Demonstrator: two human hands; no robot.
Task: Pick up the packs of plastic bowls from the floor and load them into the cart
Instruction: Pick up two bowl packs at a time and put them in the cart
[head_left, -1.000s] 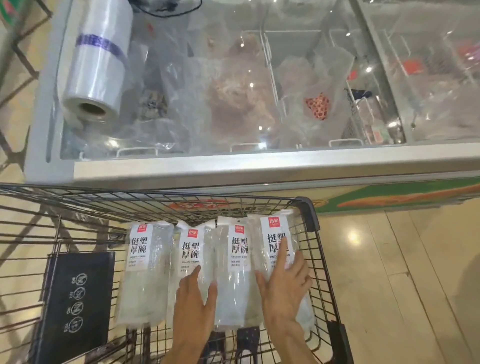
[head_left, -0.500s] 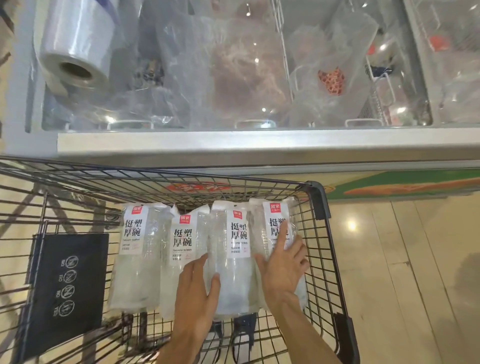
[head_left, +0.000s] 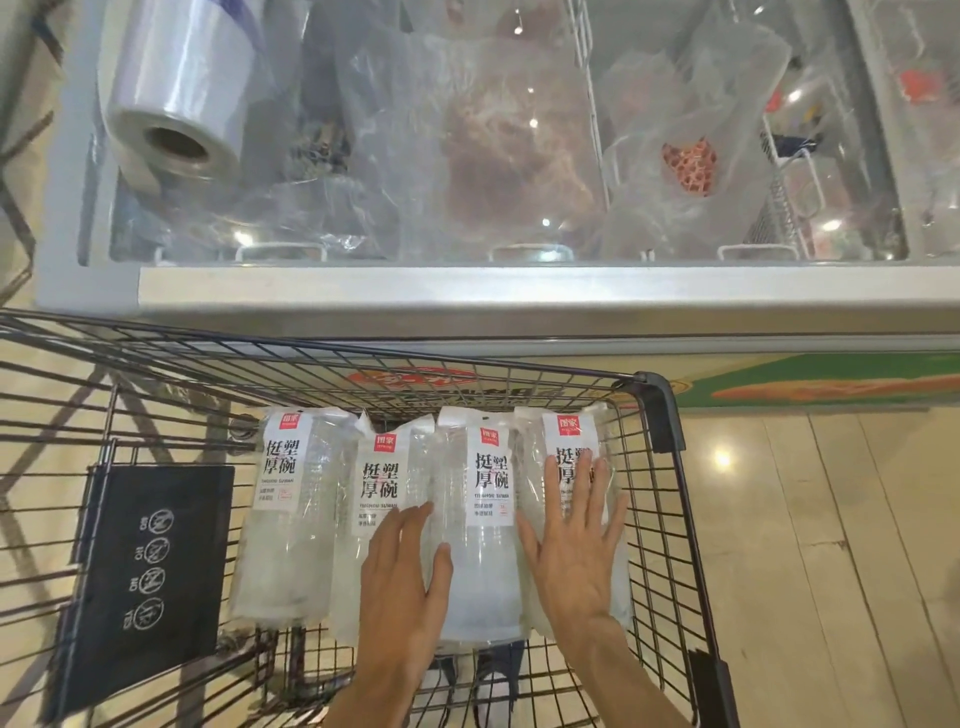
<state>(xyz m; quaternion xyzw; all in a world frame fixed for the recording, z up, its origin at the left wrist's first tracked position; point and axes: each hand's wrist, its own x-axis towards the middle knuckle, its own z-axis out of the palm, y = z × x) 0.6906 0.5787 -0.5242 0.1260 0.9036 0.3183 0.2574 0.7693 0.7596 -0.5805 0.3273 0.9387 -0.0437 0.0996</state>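
Resting flat, fingers straight: left hand (head_left: 402, 571) | right hand (head_left: 576, 545) | bowl packs (head_left: 483, 525) | cart (head_left: 670, 467)

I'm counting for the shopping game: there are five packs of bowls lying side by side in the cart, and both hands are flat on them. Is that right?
Not quite: the head view shows four packs of bowls, not five. They do lie side by side in the cart, with the left hand and right hand flat on them.

Four bowl packs (head_left: 483, 519) are lined up side by side in the cart (head_left: 660, 415), which is parked right against the freezer (head_left: 519, 296).
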